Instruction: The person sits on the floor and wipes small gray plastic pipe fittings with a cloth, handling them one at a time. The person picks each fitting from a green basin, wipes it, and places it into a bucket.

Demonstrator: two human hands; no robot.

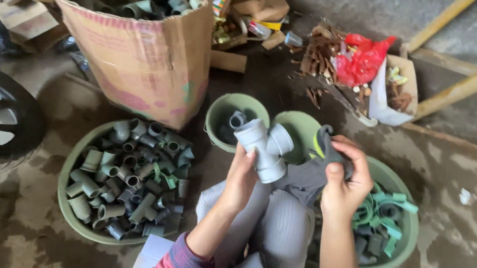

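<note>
Grey pipe tee fitting (262, 147) sits in your left hand (239, 179), fingers wrapped round its lower socket, held up above your knees, in front of the two small green buckets (226, 107). Your right hand (346, 182) is closed on a dark grey cloth (309, 174), bunched just beside the fitting and touching it or nearly so.

Step, as I read it: wiping the fitting down, one piece at a time. The next move likely calls for turning the tee in the left hand so the cloth reaches the side socket and the rim; keep the grip on the lower end so the open mouths stay free.

Counts:
- 1 tee in hand, 1 cloth.
- 2 small green buckets, one with a single grey fitting inside.
- 2 large green basins: left basin (63, 195) is heaped with grey fittings, too many to count; right basin (408, 238) holds green and dark ones, partly hidden.
- 1 cardboard box (143, 62) with more fittings.
</note>
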